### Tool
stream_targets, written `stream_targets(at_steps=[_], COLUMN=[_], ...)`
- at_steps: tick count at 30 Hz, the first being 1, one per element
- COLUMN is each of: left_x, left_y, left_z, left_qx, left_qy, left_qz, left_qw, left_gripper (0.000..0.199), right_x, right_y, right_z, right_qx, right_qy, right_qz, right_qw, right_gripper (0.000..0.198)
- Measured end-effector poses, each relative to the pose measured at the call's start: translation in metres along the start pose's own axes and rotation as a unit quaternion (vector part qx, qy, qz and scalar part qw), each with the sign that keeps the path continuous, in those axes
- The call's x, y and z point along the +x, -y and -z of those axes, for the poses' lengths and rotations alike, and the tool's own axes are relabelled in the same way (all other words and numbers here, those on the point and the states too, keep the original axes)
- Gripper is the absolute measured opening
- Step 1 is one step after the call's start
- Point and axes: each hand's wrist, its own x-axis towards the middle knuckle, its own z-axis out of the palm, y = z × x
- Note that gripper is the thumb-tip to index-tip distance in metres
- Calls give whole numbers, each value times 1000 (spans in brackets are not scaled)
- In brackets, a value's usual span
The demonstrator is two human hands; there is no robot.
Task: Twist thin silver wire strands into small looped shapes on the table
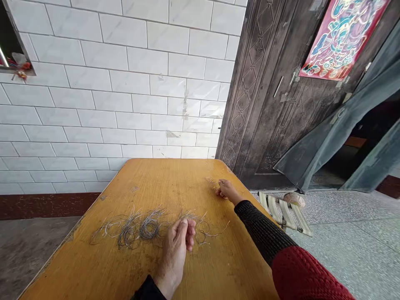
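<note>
Where the left hand (176, 243) rests over the near middle of the counter (168, 173), its fingers (190, 234) curl inward with the thumb laid along them; whether a strand is pinched between them I cannot tell. Farther off, near the counter's right edge, the right hand (228, 190) has its fingers bent down toward the surface, just beside a small tangle of thin copper-coloured wire (211, 181); whether they grasp any of it is too small to make out.

Just left of the left hand lies a tight, round coil of grey wire (150, 227), and next to that a looser grey bundle (128, 233) with ends sticking up. Thin, wide loops (106, 227) spread out at the far left of the row. Right of the left hand, a few open loops (203, 233) lie on the wood, one loose end running off to the right.

A dark ribbed sleeve (262, 229) covers the right forearm, with red knit (306, 273) above it; a black cuff (148, 290) shows at the left wrist.

Beyond the counter stands a white tiled wall (134, 83), then a dark carved door (250, 104) bearing a colourful poster (343, 39). A grey-blue curtain (337, 129) hangs to the right, and a low strapped stool (287, 213) sits on the speckled floor (350, 237).
</note>
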Motion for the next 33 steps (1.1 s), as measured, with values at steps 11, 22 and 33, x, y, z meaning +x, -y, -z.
stream_targets(at_steps=[11,22,33], left_x=[17,24,24], left_y=[-11,-7,1], left_z=[15,19,16], left_qx=[-14,-17,50], left_qy=[-68,-74,-56], left_qz=[-77,-75,-79], left_qw=[995,994,994], left_gripper=[26,22,26], right_x=[-77,-139,-139], right_y=[-3,-24,-25], right_z=[2,9,14], right_qx=[-82,-295,-335], right_qy=[68,150,139], right_qz=[158,329,388], right_qw=[982,885,847], right_gripper=[16,9,14])
